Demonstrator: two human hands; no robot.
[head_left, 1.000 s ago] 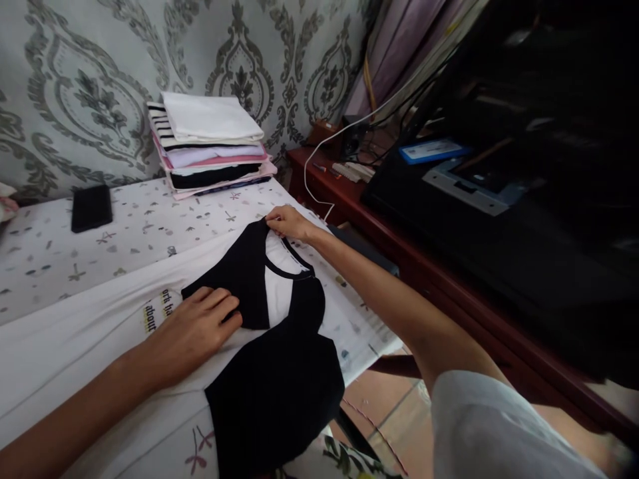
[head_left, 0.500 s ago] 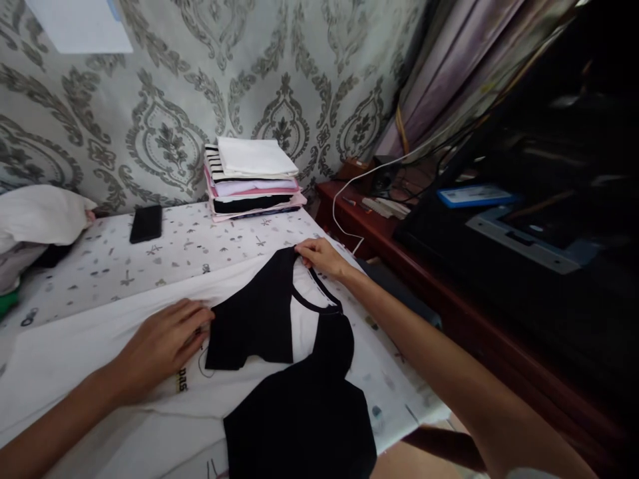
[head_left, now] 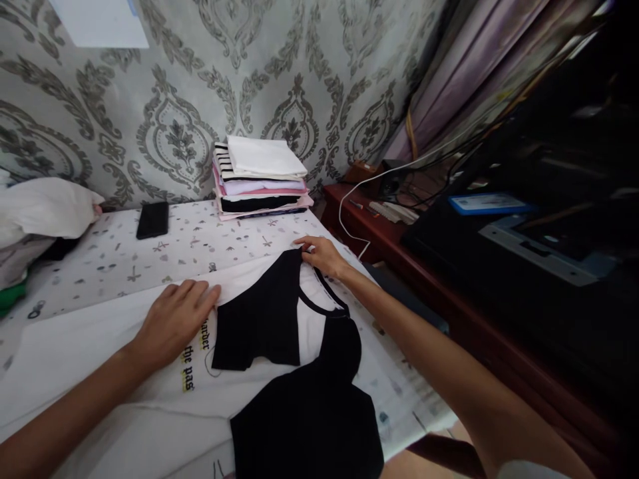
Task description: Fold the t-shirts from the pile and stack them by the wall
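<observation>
A white T-shirt (head_left: pixel 124 313) with black sleeves and a black-edged neckline lies spread on the bed, lettering printed on its front. One black sleeve (head_left: pixel 259 319) is folded over the front; the other black sleeve (head_left: pixel 309 426) reaches toward me. My left hand (head_left: pixel 174 319) rests flat on the white body beside the folded sleeve, fingers spread and holding nothing. At the shoulder by the neckline is my right hand (head_left: pixel 322 256), touching the fabric, its index finger stretched out and its thumb apart from it.
A stack of folded clothes (head_left: pixel 262 179) stands against the patterned wall. A black phone (head_left: pixel 152 220) lies left of it, and heaped clothes (head_left: pixel 44 213) sit at the far left. On the right, a red-brown wooden desk (head_left: pixel 369 226) runs alongside the bed, with a white cable (head_left: pixel 344 199).
My left hand has drawn back from the folded sleeve's edge and flattened, uncovering more lettering. The fingers of my right hand have loosened from their pinch at the shoulder. The view has shifted slightly.
</observation>
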